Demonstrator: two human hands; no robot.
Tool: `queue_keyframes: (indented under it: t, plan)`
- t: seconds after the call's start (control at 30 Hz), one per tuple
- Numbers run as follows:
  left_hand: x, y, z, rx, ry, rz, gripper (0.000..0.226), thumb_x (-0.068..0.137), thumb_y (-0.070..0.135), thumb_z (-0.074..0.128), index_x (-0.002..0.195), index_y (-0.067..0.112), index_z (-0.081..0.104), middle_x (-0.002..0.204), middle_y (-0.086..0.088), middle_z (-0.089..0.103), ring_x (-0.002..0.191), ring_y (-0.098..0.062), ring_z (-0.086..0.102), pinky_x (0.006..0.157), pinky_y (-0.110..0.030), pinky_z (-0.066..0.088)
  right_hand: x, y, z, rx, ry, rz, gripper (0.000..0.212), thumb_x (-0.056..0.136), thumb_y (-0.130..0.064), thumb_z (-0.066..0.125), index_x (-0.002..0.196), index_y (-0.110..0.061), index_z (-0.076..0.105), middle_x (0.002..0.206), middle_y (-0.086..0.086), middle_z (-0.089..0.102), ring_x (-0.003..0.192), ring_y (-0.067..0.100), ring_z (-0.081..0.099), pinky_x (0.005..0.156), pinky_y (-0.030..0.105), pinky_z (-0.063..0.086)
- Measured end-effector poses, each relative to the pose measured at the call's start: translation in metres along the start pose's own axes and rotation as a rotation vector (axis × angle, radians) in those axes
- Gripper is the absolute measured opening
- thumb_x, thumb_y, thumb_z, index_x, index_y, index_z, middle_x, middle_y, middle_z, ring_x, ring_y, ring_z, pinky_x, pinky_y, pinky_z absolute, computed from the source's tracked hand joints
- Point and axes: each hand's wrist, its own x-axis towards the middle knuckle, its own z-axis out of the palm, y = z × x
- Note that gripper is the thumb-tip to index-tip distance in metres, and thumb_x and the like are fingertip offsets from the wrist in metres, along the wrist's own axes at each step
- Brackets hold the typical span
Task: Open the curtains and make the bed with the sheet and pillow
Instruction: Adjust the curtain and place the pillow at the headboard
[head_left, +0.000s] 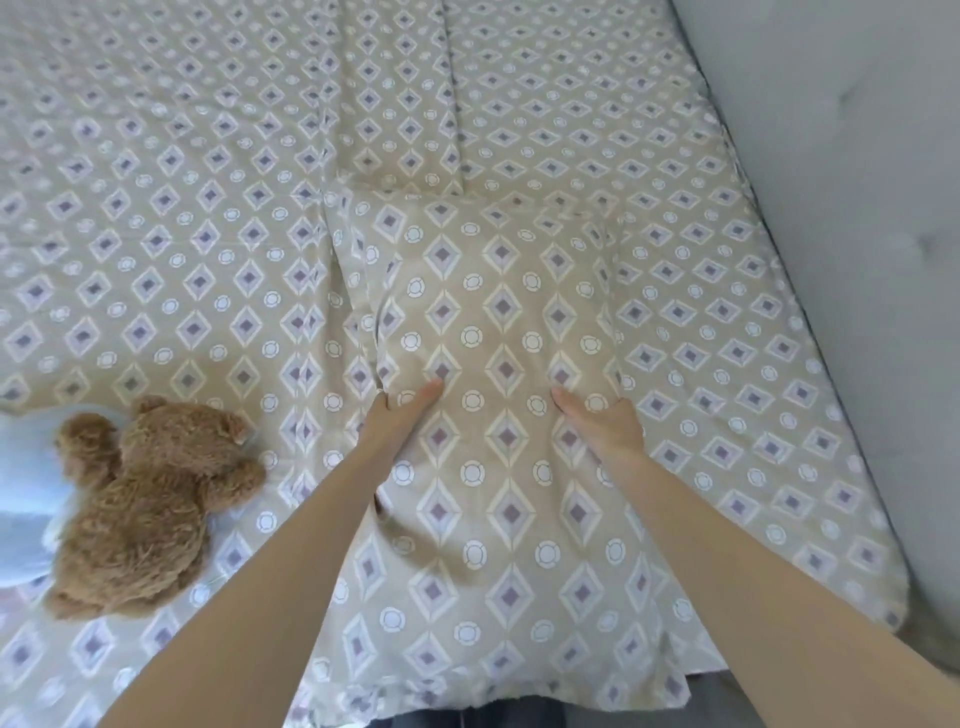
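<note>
Pillow held by left grip, right grip, fingers hidden

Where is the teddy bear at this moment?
In the head view, the teddy bear lies on the sheet at lower left, left of the pillow, against a pale blue item at the frame's edge.

Both bare arms stretched forward, left hand and right hand gripping pillow sides, thumbs on top

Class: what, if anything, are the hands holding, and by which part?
The pillow: the left hand grips its left edge, the right hand its right edge.
</note>
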Motion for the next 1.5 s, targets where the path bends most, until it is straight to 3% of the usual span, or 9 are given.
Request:
queue_keyframes:
  t: [0.17, 0.5, 0.6, 0.87, 1.07, 1.13, 1.2, 1.3, 1.5]
  plan:
    - [-0.033, 0.044, -0.017, -0.097, 0.003, 0.044, 0.102, 0.048, 0.068, 0.08, 0.132, 0.019, 0.048, 0.124, -0.001, 0.061, 0.11, -0.023, 0.06, 0.098, -0.038, 0.048, -0.043, -0.039, -0.027, 0.169, 0.074, -0.176, 0.052, 0.07, -0.048, 0.078, 0.106, -0.02, 0.055, 0.096, -0.005, 0.065, 0.089, 0.018, 0.064, 0.082, 0.032, 0.049]
    - [-0.133, 0.152, -0.028, -0.115, -0.128, 0.003, 0.066, 0.062, 0.044, 0.081, 0.116, 0.014, 0.059, 0.101, -0.003, 0.068, 0.087, -0.019, 0.065, 0.075, -0.028, 0.053, -0.157, -0.149, -0.149, -0.076, -0.116, -0.137, 0.089, 0.066, -0.05, 0.082, 0.133, -0.008, 0.039, 0.118, 0.008, 0.062, 0.114, 0.032, 0.06, 0.09, 0.043, 0.053]
    - [-0.165, 0.193, -0.03, -0.022, -0.177, 0.018, 0.025, 0.072, 0.033, 0.073, 0.078, 0.017, 0.055, 0.056, 0.003, 0.047, 0.043, -0.008, 0.039, 0.036, -0.013, 0.029, -0.171, -0.173, -0.176, -0.042, -0.154, -0.151, 0.085, 0.068, -0.033, 0.084, 0.135, -0.006, 0.039, 0.111, 0.008, 0.057, 0.093, 0.024, 0.058, 0.063, 0.031, 0.05]
    - [-0.198, 0.282, -0.006, 0.054, -0.155, 0.109, 0.028, 0.075, 0.0, 0.043, 0.058, 0.017, 0.028, 0.033, 0.007, 0.018, 0.026, -0.008, 0.012, 0.035, -0.009, 0.012, -0.152, -0.236, -0.219, 0.016, -0.075, -0.311, 0.053, 0.069, -0.002, 0.07, 0.116, 0.0, 0.045, 0.085, 0.008, 0.055, 0.068, 0.017, 0.054, 0.053, 0.025, 0.045]
    - [-0.182, 0.415, 0.032, -0.026, -0.048, 0.309, 0.034, 0.081, 0.005, 0.05, 0.115, 0.002, 0.052, 0.069, -0.009, 0.05, 0.042, -0.014, 0.041, 0.04, -0.016, 0.033, -0.092, -0.366, -0.267, -0.072, 0.162, -0.631, 0.057, 0.067, -0.017, 0.073, 0.117, -0.007, 0.049, 0.103, 0.004, 0.053, 0.095, 0.021, 0.054, 0.089, 0.037, 0.05]
    - [-0.165, 0.467, 0.046, 0.079, 0.0, 0.501, 0.079, 0.086, 0.015, 0.057, 0.151, 0.015, 0.012, 0.124, -0.014, 0.054, 0.103, -0.029, 0.06, 0.085, -0.037, 0.048, -0.059, -0.418, -0.292, -0.103, 0.271, -0.789, 0.071, 0.074, -0.022, 0.066, 0.14, -0.014, 0.039, 0.131, 0.005, 0.05, 0.124, 0.023, 0.048, 0.107, 0.04, 0.039]
    - [-0.15, 0.488, 0.049, 0.308, 0.12, 0.613, 0.089, 0.09, 0.013, 0.053, 0.151, 0.025, -0.011, 0.16, -0.003, 0.007, 0.146, -0.032, 0.006, 0.117, -0.052, 0.011, -0.033, -0.436, -0.305, -0.229, 0.358, -0.894, 0.076, 0.084, -0.01, 0.054, 0.151, -0.023, 0.021, 0.154, 0.0, 0.031, 0.143, 0.02, 0.026, 0.119, 0.043, 0.016]
    - [-0.122, 0.493, 0.051, 0.374, 0.143, 0.596, 0.08, 0.094, 0.005, 0.042, 0.151, 0.029, -0.008, 0.16, 0.001, -0.013, 0.147, -0.029, -0.006, 0.118, -0.049, 0.011, -0.012, -0.423, -0.294, -0.349, 0.329, -0.909, 0.068, 0.09, -0.006, 0.048, 0.151, -0.026, 0.025, 0.157, -0.003, 0.024, 0.145, 0.018, 0.022, 0.118, 0.047, 0.016]
    - [-0.119, 0.473, 0.065, 0.28, 0.11, 0.558, 0.064, 0.096, 0.008, 0.041, 0.152, 0.02, 0.013, 0.151, -0.009, 0.033, 0.127, -0.03, 0.044, 0.091, -0.033, 0.038, 0.012, -0.356, -0.249, -0.281, -0.101, -0.742, 0.056, 0.095, -0.01, 0.045, 0.148, -0.023, 0.032, 0.157, -0.001, 0.025, 0.143, 0.017, 0.026, 0.115, 0.031, 0.027]
